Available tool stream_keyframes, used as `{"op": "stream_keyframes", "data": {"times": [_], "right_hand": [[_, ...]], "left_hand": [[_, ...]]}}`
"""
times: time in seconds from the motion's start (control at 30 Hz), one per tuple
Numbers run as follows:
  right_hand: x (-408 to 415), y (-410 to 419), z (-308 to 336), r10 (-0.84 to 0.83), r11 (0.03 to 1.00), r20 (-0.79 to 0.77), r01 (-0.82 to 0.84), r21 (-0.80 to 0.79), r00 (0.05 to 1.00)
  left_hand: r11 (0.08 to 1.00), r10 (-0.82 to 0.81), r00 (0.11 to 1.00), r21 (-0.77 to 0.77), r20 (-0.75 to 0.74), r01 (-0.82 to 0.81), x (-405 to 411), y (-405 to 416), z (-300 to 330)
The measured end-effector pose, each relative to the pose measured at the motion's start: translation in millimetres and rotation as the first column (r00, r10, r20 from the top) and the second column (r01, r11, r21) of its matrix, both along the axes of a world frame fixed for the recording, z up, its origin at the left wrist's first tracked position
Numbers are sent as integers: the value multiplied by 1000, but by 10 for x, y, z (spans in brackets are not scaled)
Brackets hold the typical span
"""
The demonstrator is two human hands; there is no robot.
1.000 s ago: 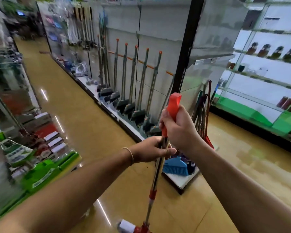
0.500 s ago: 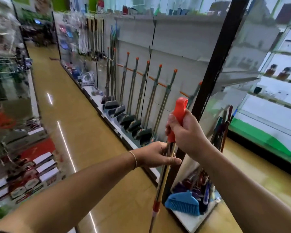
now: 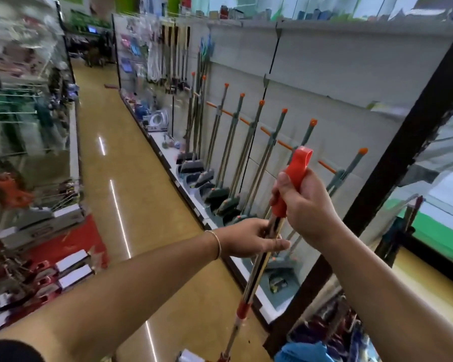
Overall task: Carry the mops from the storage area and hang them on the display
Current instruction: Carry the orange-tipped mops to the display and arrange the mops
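Mops already lean in a row against the display wall (image 3: 338, 82), clipped to the orange rail (image 3: 280, 142) that runs along it; I count seven grey handles with orange tips in that row, the last one just beside the black upright post (image 3: 392, 163), though blur further along the rail makes the count uncertain. One more mop (image 3: 256, 278) is in hand and not yet hung, held nearly upright in front of the rail and short of it, its shaft slanting down to a head that is cut off by the bottom edge of the view. Right hand (image 3: 307, 205) grips the red handle cap (image 3: 296, 168) at the top, fingers curled round it with the thumb laid along its side. Left hand (image 3: 249, 239) holds the metal shaft just below, thumb and fingers pinching it on either side. The hanging loop of the cap stands level with the rail and apart from it. Judged from this, the carrying is nearly finished for this mop, and what remains is to bring it to the rail near the post and clip it in; whether more mops wait in storage cannot be told. Below the post a blue brush (image 3: 301, 352) lies among blurred goods, and the yellow aisle floor (image 3: 131, 142) runs alongside the display base.
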State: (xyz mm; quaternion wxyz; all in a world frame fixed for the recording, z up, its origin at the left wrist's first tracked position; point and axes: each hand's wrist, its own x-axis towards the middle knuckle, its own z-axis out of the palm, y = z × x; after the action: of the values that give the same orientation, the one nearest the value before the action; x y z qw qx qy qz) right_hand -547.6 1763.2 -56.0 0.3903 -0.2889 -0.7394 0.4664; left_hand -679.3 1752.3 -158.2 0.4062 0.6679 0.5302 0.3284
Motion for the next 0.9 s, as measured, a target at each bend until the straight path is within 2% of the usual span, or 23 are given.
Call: {"op": "stream_keyframes", "data": {"times": [0.3,0.47,0.6,0.7,0.9], "right_hand": [[-920,1053,-126,145,989,-16,-145,1,989],[-1481,1734,-88,250,968,3,-250,-12,968],[-1895,2208,-22,360,932,-32,-361,-33,933],[-2199,2443,-12,435,899,-13,-435,-49,901],[-2899,2738,-23,520,853,30,-521,15,853]], "left_hand": [[985,172,981,-2,-88,-173,-897,859,-84],[978,208,970,3,-129,-209,-1426,1393,2],[961,272,937,19,-220,-274,-1809,1763,120],[943,330,920,26,-212,-332,-2064,1911,150],[890,445,856,27,-262,-455,-2665,2072,163]]}}
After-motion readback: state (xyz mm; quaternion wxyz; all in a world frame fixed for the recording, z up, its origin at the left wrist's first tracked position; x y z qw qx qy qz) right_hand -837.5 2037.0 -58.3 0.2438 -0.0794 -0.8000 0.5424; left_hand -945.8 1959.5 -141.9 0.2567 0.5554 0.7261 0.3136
